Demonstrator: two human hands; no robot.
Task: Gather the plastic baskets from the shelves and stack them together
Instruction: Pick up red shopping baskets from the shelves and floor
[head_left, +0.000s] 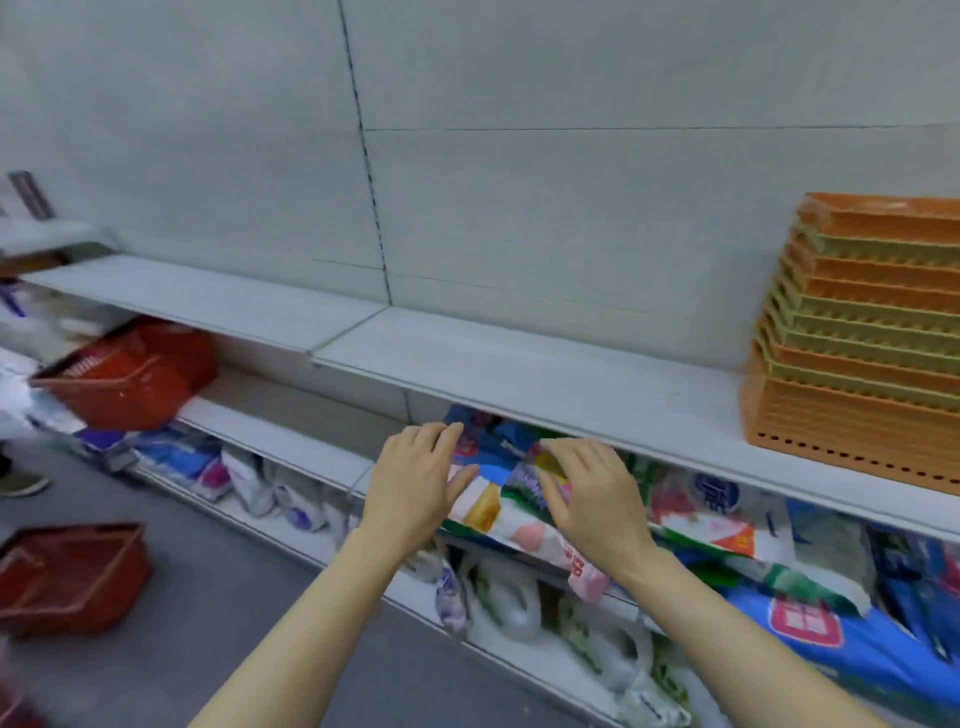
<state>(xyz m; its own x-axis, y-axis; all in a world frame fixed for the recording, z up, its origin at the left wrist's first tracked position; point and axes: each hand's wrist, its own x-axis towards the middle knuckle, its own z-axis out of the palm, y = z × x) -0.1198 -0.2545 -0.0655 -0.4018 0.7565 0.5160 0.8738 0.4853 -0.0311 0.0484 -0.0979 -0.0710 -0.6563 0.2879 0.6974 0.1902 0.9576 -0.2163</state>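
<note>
- No text can be read with certainty; the picture is blurred
- A white bag (719, 499) under the upper shelf has a blue round logo with large characters, not legible
- A blue bag (831, 639) at the lower right carries a pink label with white characters, too blurred to read
- A pink packet (582, 564) shows red characters, also illegible

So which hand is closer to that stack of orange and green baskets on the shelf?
The right hand. It hovers below the shelf edge, left of the basket stack. The left hand is further left still, and neither touches the baskets.
</note>
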